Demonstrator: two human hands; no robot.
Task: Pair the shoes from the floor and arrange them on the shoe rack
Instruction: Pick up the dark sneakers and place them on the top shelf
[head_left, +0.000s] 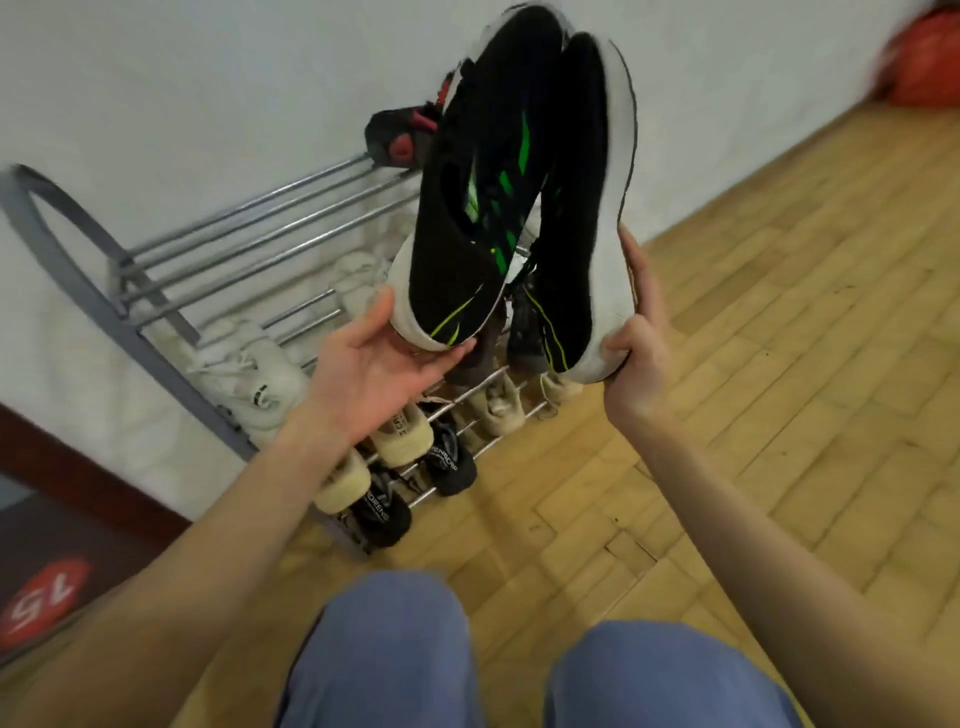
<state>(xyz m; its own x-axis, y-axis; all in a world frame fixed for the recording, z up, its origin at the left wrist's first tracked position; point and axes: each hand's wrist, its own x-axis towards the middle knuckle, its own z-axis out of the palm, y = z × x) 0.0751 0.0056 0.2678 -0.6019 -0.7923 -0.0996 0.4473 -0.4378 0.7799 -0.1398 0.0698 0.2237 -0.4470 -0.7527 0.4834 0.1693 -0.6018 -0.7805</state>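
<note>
Two black sneakers with green stripes and white soles are raised above the metal shoe rack (218, 244). My left hand (374, 364) cups the heel of the left black sneaker (478, 182). My right hand (636, 332) grips the heel of the right black sneaker (576, 208). The two sneakers lean side by side, toes pointing up toward the wall. The rack's top bars are mostly bare, with a black and red shoe (400, 135) at their far end.
White sneakers (254, 374) sit on the middle shelf. Beige shoes (402, 431), black shoes (452, 462) and more beige shoes (498, 405) fill the bottom shelf. Wooden parquet floor (779, 338) spreads to the right. My knees in blue trousers (395, 649) are below.
</note>
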